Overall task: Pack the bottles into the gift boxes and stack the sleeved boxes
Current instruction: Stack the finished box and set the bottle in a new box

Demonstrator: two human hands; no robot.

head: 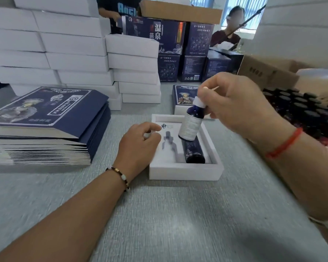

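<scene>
right hand (233, 103) pinched bottle (190, 123) by cap, hung over gift box (186, 172) | left hand (140, 142) loosely curled, held nothing, rested on insert | risk: cap-only grip, bottle swings, misses free slot

A grey textured tabletop (178, 214) fills the foreground. At the back, a long brown cardboard carton (180, 12) lies atop tall navy printed cartons (178, 53). Two seated people (229, 35) show behind them, beside bright windows (250, 6).
</scene>
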